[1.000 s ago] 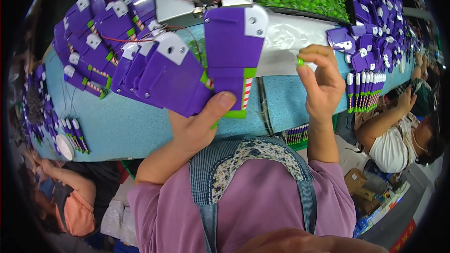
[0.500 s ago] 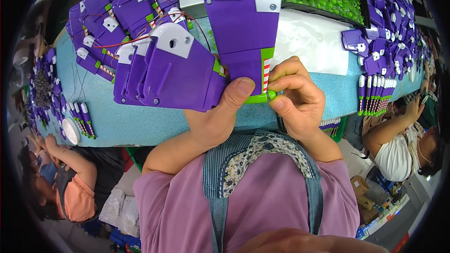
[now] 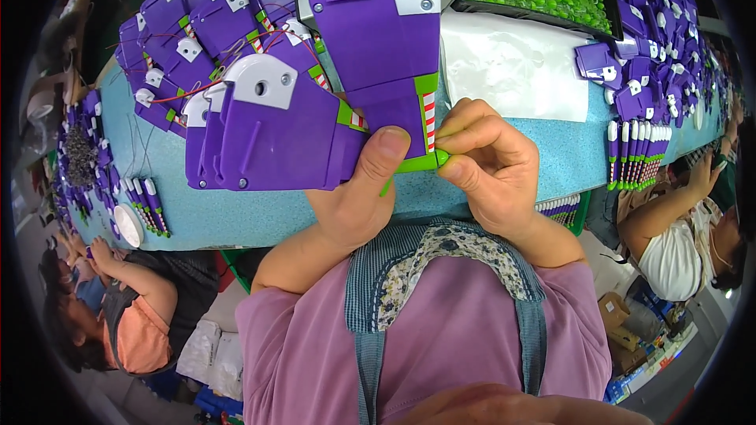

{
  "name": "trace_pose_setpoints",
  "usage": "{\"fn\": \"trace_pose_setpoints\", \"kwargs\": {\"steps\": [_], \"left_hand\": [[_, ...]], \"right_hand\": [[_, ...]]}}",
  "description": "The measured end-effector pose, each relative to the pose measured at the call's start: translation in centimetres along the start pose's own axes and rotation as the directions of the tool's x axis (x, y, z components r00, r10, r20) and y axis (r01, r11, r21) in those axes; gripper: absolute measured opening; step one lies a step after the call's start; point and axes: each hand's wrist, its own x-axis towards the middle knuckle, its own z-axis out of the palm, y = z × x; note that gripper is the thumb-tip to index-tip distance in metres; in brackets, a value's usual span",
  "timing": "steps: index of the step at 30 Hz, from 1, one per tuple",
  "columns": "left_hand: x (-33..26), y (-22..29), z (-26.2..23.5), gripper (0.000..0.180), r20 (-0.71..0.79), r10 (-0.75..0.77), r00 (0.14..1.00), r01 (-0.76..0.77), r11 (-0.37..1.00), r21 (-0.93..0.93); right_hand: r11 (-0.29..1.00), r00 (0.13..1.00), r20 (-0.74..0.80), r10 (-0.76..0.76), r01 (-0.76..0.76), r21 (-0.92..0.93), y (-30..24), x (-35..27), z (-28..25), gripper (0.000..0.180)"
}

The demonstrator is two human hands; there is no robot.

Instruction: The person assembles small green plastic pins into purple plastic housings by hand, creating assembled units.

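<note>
My left hand (image 3: 358,181) is closed round several purple plastic toy wing panels. One panel (image 3: 378,39) stands upright, with a white top corner, a red-and-white striped edge and a green lower end. A fanned stack of like panels (image 3: 291,134) leans to the left out of the same grip, with the thumb pressed across the upright one. At the upright panel's lower right corner, the thumb and fingers of my right hand (image 3: 496,161) pinch its rounded green tip (image 3: 442,157). Whether a small part lies between those fingers is hidden.
More purple panels (image 3: 161,12) with thin red wires lie at the upper left. A black tray (image 3: 535,22) of small clear-green pieces stands beyond a white sheet (image 3: 512,71). Piled panels (image 3: 654,39) and a standing row (image 3: 638,149) are on the right. Co-workers sit at both sides.
The held panels and both hands have shifted slightly left. A thin green piece now shows below the left thumb. My right hand still pinches the green tip.
</note>
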Motion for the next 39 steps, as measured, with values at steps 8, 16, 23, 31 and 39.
{"fn": "trace_pose_setpoints", "kwargs": {"steps": [8, 16, 23, 31, 39], "left_hand": [[-0.1, 2.4, -1.2, 0.033, 0.143, -0.073, 0.987, 0.000, 0.889, 0.457], [-1.6, 0.8, -1.2, 0.037, 0.004, -0.004, 1.000, 0.003, 0.951, 0.309], [-1.3, 2.0, -2.7, 0.050, -0.113, -0.462, 0.880, 0.473, 0.874, 0.110], [5.8, 9.4, -8.3, 0.051, -0.072, -0.214, 0.974, 0.222, 0.966, 0.133], [27.3, 10.8, -9.3, 0.016, -0.110, -0.347, 0.931, 0.363, 0.864, 0.348]], "right_hand": [[0.997, 0.999, -0.019, 0.030, -0.029, 0.076, 0.2, -0.4, 0.6, 0.015], [0.992, 0.988, 0.123, 0.096, -0.085, -0.093, -1.0, 0.1, -0.1, 0.015], [0.889, 0.951, 0.203, 0.234, -0.125, -0.440, -1.0, 2.0, -0.6, 0.013], [0.428, 0.949, 0.255, -0.184, 0.311, -0.849, 1.8, 7.3, -3.2, 0.017], [0.448, 0.934, 0.290, -0.209, 0.354, -0.821, 2.8, 7.0, -2.9, 0.018]]}}
